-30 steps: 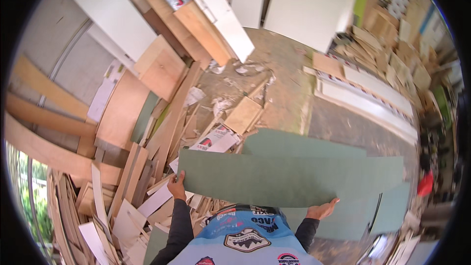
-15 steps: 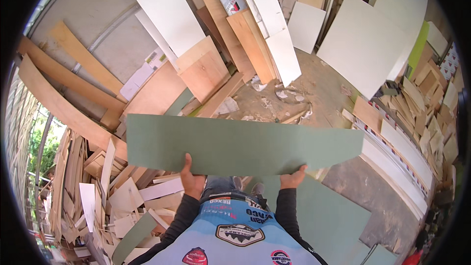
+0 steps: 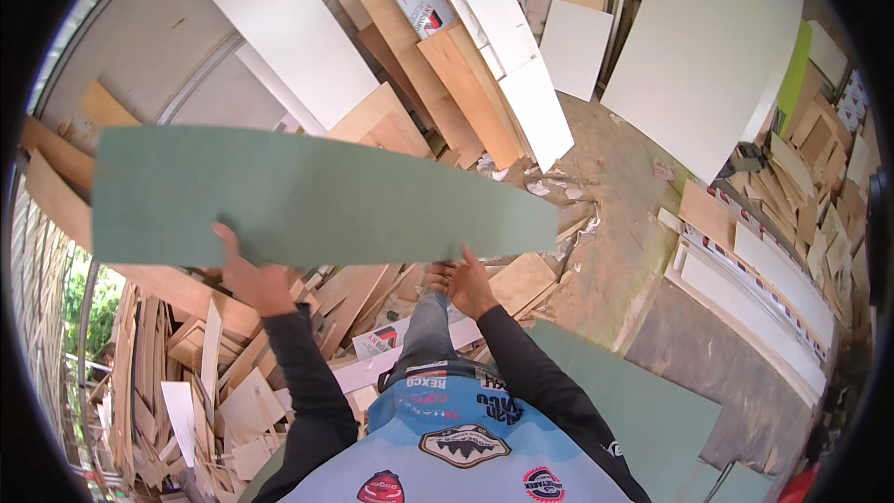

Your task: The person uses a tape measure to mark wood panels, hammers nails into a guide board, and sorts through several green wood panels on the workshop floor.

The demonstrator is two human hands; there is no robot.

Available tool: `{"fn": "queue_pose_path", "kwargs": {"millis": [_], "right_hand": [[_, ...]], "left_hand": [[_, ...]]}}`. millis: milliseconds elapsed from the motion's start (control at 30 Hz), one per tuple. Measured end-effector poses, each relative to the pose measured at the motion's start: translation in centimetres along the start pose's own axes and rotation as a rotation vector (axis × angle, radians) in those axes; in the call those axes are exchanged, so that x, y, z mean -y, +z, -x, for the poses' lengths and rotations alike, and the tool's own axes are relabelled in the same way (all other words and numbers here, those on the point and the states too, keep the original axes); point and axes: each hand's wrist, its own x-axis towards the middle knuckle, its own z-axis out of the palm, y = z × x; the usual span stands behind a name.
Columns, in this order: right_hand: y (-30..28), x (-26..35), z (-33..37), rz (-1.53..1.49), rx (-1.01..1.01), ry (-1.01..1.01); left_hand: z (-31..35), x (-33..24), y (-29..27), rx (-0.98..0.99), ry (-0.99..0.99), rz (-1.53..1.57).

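Note:
A long grey-green board is held up in front of me, wider at its left end and tapering to the right. My left hand grips its lower edge toward the left, thumb on the near face and fingers hidden behind. My right hand holds the same edge further right, its thumb tip over the edge and some fingers showing below. Behind the board, leaning wooden panels are partly covered.
Tall white panels and plywood strips lean along the far wall. Wood offcuts heap at lower left, with more scraps at far right. A large green sheet lies on the floor to my right, near stacked white boards.
Both hands have carried the board left and farther away from my body. It now tilts down toward its right end, and my right arm reaches across further.

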Motion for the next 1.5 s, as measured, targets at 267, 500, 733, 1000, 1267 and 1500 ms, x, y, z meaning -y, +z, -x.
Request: {"fn": "queue_pose_path", "kwargs": {"millis": [267,500,733,1000,1267,1500], "right_hand": [[-3.3,6.4,-2.1,0.42,-0.278,-0.271],[-20.4,5.4,1.2,0.372,-1.255,-0.263],[-19.3,3.2,2.0,0.179,-1.744,-0.486],[-16.9,3.4,-7.8,0.408,-1.627,-0.342],[-15.7,4.0,-9.9,0.37,-1.684,-0.514],[-15.7,0.8,-7.7,0.311,-1.819,-0.488]], "left_hand": [[-22.4,-2.8,12.8,0.181,0.17,-0.106],[-41.7,3.9,20.6,0.523,0.619,-0.368],[-54.2,14.1,26.3,0.656,0.687,-0.318],[-59.9,31.2,29.2,0.258,0.335,-0.274],[-63.4,41.1,27.4,0.313,0.272,-0.236],[-69.0,43.4,29.0,0.256,0.287,-0.353]]}}
